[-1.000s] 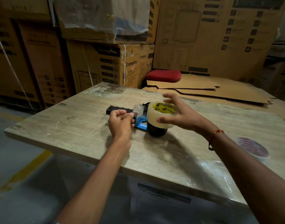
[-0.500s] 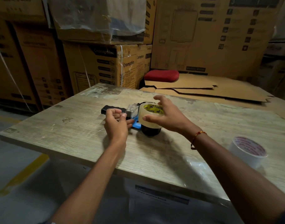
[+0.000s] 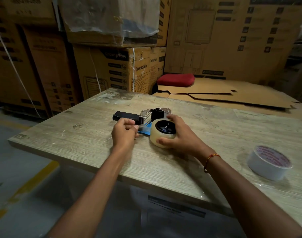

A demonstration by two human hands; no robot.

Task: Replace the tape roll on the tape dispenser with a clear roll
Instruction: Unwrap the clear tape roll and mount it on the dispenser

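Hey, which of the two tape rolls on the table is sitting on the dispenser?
The clear roll under the right hand, seated on the tape dispenser; the white roll lies apart near the table's right edge, untouched.

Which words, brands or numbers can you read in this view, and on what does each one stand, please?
"Crompton": front face of the cardboard box behind the table.
"Crompton": side face of that box, by the plastic strap.
Too blurred to read: red lettering on the white tape roll, the label under the table, other box prints.
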